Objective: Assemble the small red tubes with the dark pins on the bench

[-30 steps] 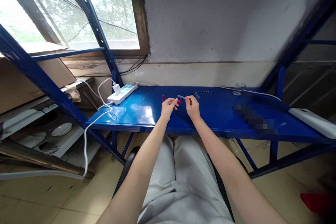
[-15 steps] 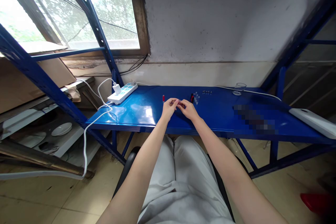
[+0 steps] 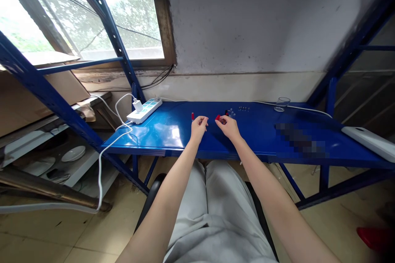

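Note:
My left hand (image 3: 199, 127) is over the blue table, its thumb and forefinger pinched; whatever lies between them is too small to make out. A little apart from it, my right hand (image 3: 228, 126) grips a small red piece (image 3: 217, 117) at its fingertips. Just behind my left hand stands a small red cylinder (image 3: 193, 116). Beyond my right hand are several small clear pieces (image 3: 232, 113) and a dark and red item (image 3: 226, 112), partly covered by the hand. Farther back sits a row of tiny pale parts (image 3: 244, 109).
On the blue table (image 3: 154, 137), a white power strip (image 3: 145, 111) with a plugged-in charger lies at the left. A clear glass (image 3: 282, 104) stands at the back right. A blurred dark object (image 3: 299, 139) and a white device (image 3: 370, 143) occupy the right side.
My hands, fingertips together before, have separated. The right hand has moved slightly right and now shows a red piece in its fingers. My left hand has hardly moved.

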